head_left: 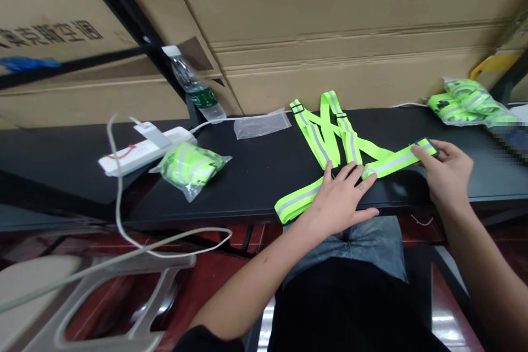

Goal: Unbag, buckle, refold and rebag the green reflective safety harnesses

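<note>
A neon-yellow strap harness (315,140) with grey reflective stripes and black buckles lies spread on the black table (256,176). My left hand (340,195) rests over its lower middle, fingers spread and pressing on the straps near the table's front edge. At the right, my right hand (447,168) pinches the end of one strap between thumb and fingers, close to its black tip. A folded loop of the harness sticks out to the left of my left hand. The part under my left palm is hidden.
A bagged neon bundle (192,168) lies by a white power strip (144,151) at left; more bagged bundles (468,102) sit at right. A plastic bottle (198,88), a clear empty bag (262,125) and cardboard (330,22) stand behind. A cable (119,192) loops in front.
</note>
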A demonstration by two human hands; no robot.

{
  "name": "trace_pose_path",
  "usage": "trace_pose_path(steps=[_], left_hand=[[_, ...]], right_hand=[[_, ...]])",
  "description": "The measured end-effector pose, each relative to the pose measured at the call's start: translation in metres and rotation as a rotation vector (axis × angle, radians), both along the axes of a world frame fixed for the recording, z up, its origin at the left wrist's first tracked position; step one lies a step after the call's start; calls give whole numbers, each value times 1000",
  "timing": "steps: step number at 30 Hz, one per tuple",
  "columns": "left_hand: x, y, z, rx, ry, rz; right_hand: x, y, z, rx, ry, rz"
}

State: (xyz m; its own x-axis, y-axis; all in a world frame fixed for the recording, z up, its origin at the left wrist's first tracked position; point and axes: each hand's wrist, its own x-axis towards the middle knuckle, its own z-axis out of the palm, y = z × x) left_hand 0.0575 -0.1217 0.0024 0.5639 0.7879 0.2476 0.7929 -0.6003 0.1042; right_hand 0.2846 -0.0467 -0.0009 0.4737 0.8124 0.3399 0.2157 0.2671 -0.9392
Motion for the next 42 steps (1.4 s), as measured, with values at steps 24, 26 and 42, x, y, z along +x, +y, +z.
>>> trace_pose_path(steps=[24,26,42], left_hand=[[-44,-19,-2,18,-362,44],[-45,-21,-2,-6,-368,77],[-44,-15,-4,54,-287,11]], right_hand=[[-67,-14,7,390,-1060,592],[-64,-11,7,411,-1069,669],[-48,-18,10,358,-1245,823]])
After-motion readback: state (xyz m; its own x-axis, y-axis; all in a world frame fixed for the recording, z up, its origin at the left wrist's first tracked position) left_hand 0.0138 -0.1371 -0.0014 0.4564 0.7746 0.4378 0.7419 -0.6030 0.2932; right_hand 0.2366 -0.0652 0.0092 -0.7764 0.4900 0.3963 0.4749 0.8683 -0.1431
